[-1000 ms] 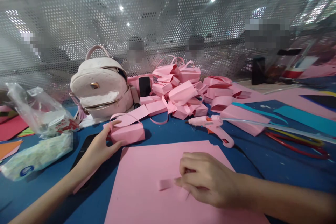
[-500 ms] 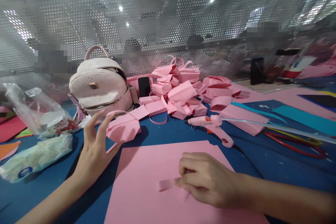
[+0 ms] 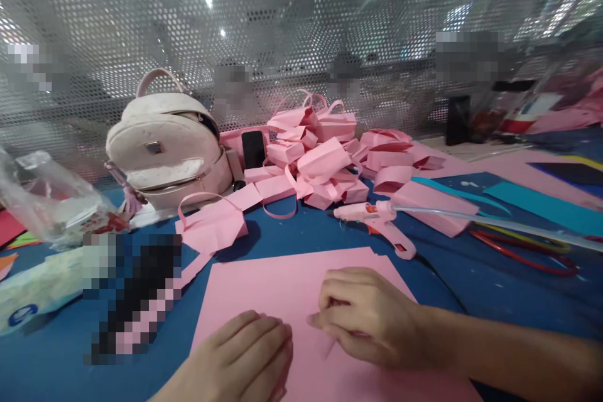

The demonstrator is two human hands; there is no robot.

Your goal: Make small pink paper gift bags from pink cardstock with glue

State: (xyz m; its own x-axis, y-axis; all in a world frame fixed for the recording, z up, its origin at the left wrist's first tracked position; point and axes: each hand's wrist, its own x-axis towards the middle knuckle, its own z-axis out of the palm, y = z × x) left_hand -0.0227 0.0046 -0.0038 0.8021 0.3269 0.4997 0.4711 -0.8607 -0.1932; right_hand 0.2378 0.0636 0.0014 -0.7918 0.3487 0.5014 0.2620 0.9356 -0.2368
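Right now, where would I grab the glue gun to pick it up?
Probably by the handle of the glue gun: it slants toward the right hand, with bare blue table around it. Come from the near side, away from the nozzle pointing left.

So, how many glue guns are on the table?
1. The glue gun lies on the blue table, just beyond the pink sheet, right of the paper-box pile. Others may be hidden.

A pale pink leather backpack [image 3: 164,144] stands at the back left of the blue table [image 3: 494,282], with a black phone [image 3: 253,149] propped just beside it. A heap of folded pink paper boxes [image 3: 320,160] lies to the right of the phone (one loose handled box [image 3: 211,226] sits nearer the front), and a pink glue gun [image 3: 381,223] lies in front of the heap. At the far left are a crumpled clear plastic bag [image 3: 51,201] and a soft tissue pack [image 3: 38,286].
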